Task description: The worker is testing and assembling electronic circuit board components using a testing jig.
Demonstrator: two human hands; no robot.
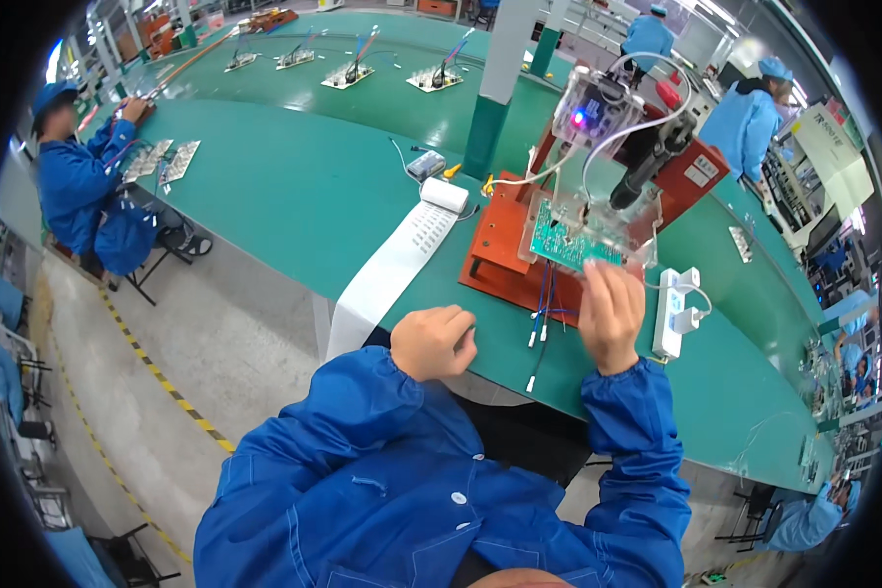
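Green circuit board [566, 245] sits in the red-orange fixture [498, 243] on the green tabletop [255, 186], below the clear plastic parts and the black lever handle [647, 167]. Right hand [612, 306] is at the board's near edge, fingers bent and bunched, a bit blurred; can't tell if it pinches the board or only touches it. Left hand [433, 343] is curled into a loose fist near the tabletop edge, beside the paper strip [387, 269], nothing seen in it.

Progress, as judged: board placement looks done or nearly so. Wire leads [543, 318] hang in front of the fixture, white connector ends lying free on the tabletop, so no hookup shows there. Whether the clear parts press on the board: can't tell. No finished result visible, so probably mid-cycle.

Writing: paper strip carries rows of small dark printed blocks, too small to read. White label [700, 171] on the fixture's upright panel has dark print, unreadable. Pale machine [833, 157] at far right bears large dark lettering, not copied. Power strip [669, 318]: no legible marking.
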